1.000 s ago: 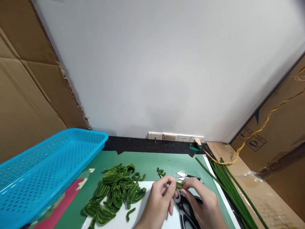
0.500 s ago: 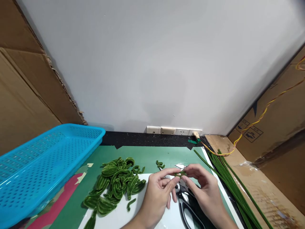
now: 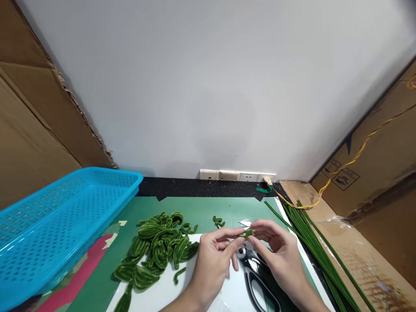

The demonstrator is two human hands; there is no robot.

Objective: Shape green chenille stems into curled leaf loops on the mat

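Note:
Between the fingertips of both hands is a small folded piece of green pipe cleaner point(image 3: 248, 233). My left hand point(image 3: 214, 260) pinches its left end with thumb and forefinger, and my right hand point(image 3: 279, 251) pinches its right end. Below them, scissors with black handles point(image 3: 251, 273) lie on the white sheet point(image 3: 175, 299), partly covered by my right hand. To the left sits a pile of leaf shapes bent from green pipe cleaner point(image 3: 159, 247). One short bent piece point(image 3: 178, 275) lies apart from the pile, and a small curled piece point(image 3: 218, 221) rests behind my left hand.
A blue plastic basket point(image 3: 130, 184) stands at the left. Long straight green pipe cleaners point(image 3: 312, 242) lie at the right, beside cardboard point(image 3: 360, 242). A twisted yellow wire point(image 3: 360, 149) runs to a plug at the socket strip point(image 3: 229, 175) along the wall.
Both hands keep their pinch while the small pipe cleaner piece between them has turned slightly. The camera view has shifted a little; the pile and scissors stay put.

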